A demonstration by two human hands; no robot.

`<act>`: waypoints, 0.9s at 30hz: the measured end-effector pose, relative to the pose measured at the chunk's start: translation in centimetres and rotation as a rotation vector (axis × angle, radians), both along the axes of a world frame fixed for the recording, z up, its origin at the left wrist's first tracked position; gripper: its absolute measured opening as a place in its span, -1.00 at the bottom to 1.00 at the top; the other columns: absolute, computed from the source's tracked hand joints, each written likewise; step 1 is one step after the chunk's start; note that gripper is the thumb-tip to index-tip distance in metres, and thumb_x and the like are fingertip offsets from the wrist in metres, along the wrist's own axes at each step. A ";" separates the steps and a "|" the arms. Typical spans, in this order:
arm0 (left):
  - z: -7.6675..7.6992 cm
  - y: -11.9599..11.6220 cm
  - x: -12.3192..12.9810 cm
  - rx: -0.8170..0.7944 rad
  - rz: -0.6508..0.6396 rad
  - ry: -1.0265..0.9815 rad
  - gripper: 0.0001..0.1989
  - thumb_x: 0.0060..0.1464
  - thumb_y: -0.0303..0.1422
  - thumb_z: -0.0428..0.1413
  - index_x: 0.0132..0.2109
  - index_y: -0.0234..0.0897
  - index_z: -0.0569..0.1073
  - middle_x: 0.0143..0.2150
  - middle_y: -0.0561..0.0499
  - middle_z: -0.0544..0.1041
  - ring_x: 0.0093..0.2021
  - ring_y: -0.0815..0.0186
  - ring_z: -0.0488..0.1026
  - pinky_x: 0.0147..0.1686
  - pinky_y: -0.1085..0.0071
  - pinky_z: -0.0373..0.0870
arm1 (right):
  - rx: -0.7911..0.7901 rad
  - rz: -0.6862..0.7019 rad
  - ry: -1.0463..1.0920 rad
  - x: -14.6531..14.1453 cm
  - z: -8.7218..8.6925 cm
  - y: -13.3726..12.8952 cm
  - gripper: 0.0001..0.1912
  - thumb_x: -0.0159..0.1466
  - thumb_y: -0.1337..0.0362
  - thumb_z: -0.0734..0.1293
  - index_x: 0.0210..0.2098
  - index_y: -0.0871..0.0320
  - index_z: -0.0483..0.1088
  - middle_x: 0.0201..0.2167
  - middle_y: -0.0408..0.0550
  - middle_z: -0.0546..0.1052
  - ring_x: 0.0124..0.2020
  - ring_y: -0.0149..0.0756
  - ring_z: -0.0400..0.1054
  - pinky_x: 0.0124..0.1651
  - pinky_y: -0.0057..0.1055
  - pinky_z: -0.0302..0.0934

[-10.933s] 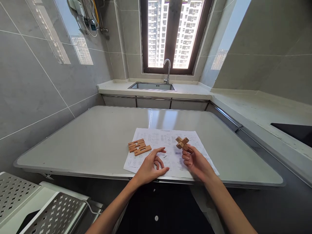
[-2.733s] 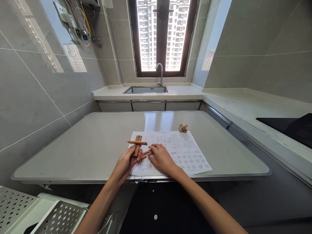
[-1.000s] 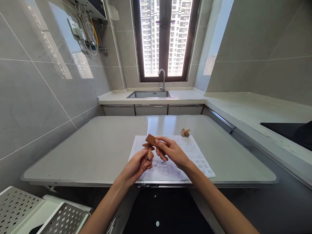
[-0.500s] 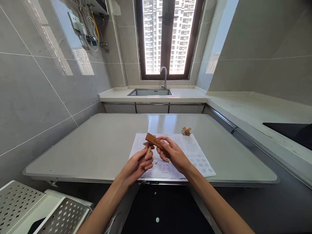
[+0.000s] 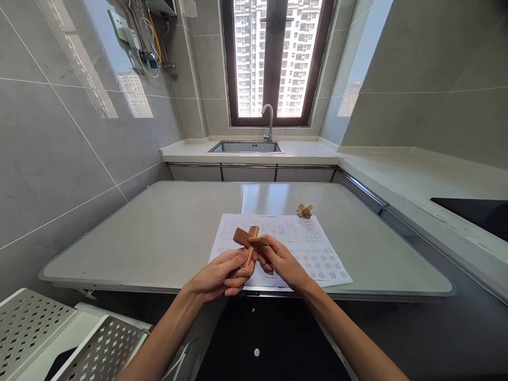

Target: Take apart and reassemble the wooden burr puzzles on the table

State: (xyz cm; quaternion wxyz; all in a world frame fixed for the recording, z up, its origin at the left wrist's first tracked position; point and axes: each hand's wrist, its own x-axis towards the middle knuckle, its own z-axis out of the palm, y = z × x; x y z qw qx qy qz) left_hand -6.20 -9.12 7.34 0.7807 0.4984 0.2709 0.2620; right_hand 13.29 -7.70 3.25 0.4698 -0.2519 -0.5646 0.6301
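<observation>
Brown wooden pieces (image 5: 243,237) cross one another above the near part of a printed sheet (image 5: 325,256). My left hand (image 5: 226,271) pinches the lower end of the lighter upright piece from below left. From the right, my right hand (image 5: 280,257) has its fingers closed on the end of the darker crosswise pieces. The joint where they meet is partly hidden by my fingers. A small assembled wooden cross-shaped puzzle (image 5: 305,211) rests at the sheet's far right corner, touched by neither hand.
The pale table (image 5: 151,238) spreads beneath my hands. Behind it are a counter with a sink (image 5: 246,147) and a tap (image 5: 270,121). White perforated racks (image 5: 32,328) stand at the lower left. A dark panel (image 5: 476,211) lies on the right counter.
The wooden pieces have moved lower and now form a clearer cross, with one piece upright between my hands. Both hands have come closer together, and the view has shifted slightly.
</observation>
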 end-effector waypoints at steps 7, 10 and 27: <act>0.3 -0.4 0.8 -0.061 -0.016 -0.076 -0.74 0.32 -0.19 0.16 -0.23 -0.30 0.40 -0.39 0.15 0.17 -0.59 0.57 -0.09 -0.70 0.65 0.08 | -0.042 -0.049 0.064 0.7 -0.8 -0.2 -0.58 0.38 -0.11 0.36 -0.02 0.10 0.46 -0.43 -0.20 0.37 -0.60 -0.54 0.01 -0.57 -0.51 -0.11; 0.1 -0.5 0.8 -0.045 -0.032 -0.117 -0.78 0.30 -0.22 0.19 -0.15 -0.30 0.44 -0.38 0.15 0.21 -0.62 0.60 -0.06 -0.71 0.64 0.10 | -0.036 -0.057 0.091 0.7 -0.8 -0.3 -0.59 0.38 -0.09 0.36 -0.01 0.10 0.47 -0.43 -0.20 0.38 -0.61 -0.55 0.00 -0.57 -0.51 -0.11; -2.4 0.8 1.0 0.118 0.143 0.111 -0.44 0.30 0.16 0.00 -0.29 -0.30 0.40 -0.66 0.18 0.26 -0.70 0.50 0.03 -0.66 0.53 0.06 | -0.195 0.081 0.104 1.7 -0.9 -1.1 -0.63 0.41 -0.04 0.36 -0.19 0.17 0.38 -0.44 -0.20 0.36 -0.61 -0.58 -0.03 -0.54 -0.51 -0.14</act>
